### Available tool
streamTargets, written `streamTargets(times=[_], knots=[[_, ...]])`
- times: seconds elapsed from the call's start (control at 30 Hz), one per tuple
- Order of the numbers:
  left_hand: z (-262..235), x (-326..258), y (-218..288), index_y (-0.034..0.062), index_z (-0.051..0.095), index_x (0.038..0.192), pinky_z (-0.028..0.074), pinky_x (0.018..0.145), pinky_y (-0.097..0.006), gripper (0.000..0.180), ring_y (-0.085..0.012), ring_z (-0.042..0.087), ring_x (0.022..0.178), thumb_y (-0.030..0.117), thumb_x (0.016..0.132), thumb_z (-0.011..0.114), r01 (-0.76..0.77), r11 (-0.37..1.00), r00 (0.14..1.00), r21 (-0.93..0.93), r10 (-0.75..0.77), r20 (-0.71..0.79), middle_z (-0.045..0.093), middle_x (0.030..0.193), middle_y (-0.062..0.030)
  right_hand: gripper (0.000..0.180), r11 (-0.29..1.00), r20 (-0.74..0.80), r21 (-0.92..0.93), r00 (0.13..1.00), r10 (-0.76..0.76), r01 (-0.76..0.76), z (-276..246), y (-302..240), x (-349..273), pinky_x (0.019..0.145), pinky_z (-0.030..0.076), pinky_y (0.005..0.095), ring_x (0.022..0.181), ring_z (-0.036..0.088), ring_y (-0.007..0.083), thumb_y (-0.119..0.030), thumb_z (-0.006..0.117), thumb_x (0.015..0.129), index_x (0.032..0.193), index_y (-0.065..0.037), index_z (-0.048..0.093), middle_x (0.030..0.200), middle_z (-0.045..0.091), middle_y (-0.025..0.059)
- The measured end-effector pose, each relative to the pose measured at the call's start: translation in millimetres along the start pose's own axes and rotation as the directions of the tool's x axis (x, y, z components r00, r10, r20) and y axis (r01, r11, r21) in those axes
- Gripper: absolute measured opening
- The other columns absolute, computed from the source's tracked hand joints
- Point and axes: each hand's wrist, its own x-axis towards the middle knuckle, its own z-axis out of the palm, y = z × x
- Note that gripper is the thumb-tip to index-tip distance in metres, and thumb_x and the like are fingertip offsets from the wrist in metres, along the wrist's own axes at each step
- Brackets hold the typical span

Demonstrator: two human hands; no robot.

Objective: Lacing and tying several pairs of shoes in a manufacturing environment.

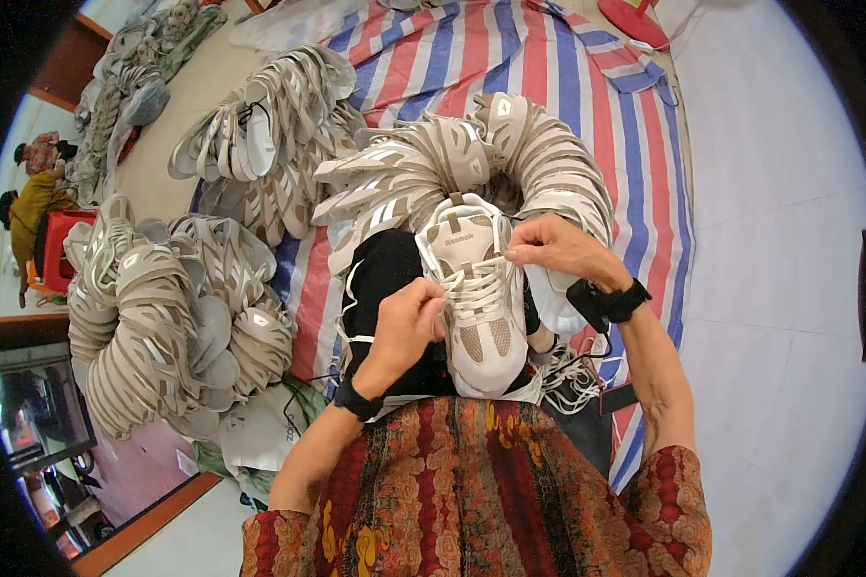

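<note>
we see a beige and white shoe upper (478, 293) resting on the lap, toe toward us, tongue pointing away, its mesh toe panel tan and its white lace (473, 288) crossing in rows over the middle; the left hand (406, 322) is curled shut beside the lacing on the shoe's left edge, fingers pinched on the lace there; the right hand (560, 248) is closed at the top right eyelets near the tongue, its fingertips nipping a lace end; both wrists wear black bands; under the shoe lies a black cloth (380, 279) with white trim, and below it the patterned red and orange garment (471, 490) covers the knees; just beyond the shoe a curved row of the same beige uppers (510, 159) arcs around it, touching one another and crowding close to the right hand; more stacks of uppers (164, 308) lie heaped to the left, well apart from the hands; all rest on a red, white and blue striped sheet (587, 87); loose white laces (568, 370) lie tangled by the right forearm; pale floor tiles (779, 240) spread to the right; far left, a person (29, 207) sits by a red crate.
</note>
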Motion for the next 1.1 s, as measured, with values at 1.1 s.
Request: streamTargets(times=[1.1], knots=[[-168.0, -316.6, -152.2, 0.0026, 0.062, 0.089, 0.039, 0.055, -0.03, 0.015, -0.0199, 0.049, 0.057, 0.014, 0.081, 0.056, 0.798, 0.504, 0.603, 0.33, -0.655, -0.456, 0.055, 0.068, -0.0097, 0.022, 0.925, -0.918, -0.062, -0.342, -0.201, -0.376, -18.8, 130.5, -304.2, 0.068, 0.043, 0.0318, 0.073, 0.052, 0.0179, -0.015, 0.049, 0.086, 0.097, 0.0, 0.06, 0.079, 0.056, 0.0071]])
